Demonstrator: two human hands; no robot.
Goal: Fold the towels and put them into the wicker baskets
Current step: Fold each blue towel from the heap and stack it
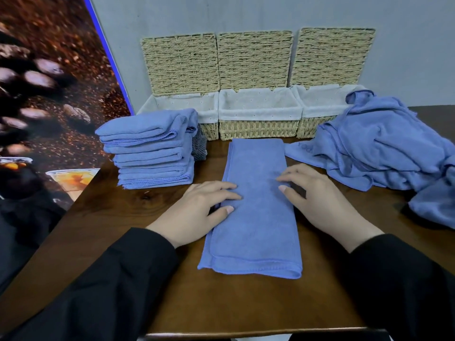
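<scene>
Blue towel [256, 205] folded lengthwise, flat mid-table; three wicker baskets [259, 129] behind, prob. empty.

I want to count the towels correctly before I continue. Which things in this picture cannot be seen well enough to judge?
- Head view: the wicker baskets show only their liners; their floors are hidden by the front walls.
- Head view: the unfolded pile runs past the right edge, and its towels overlap too much to count.
- Head view: a grey item behind the folded stack is mostly covered.
</scene>
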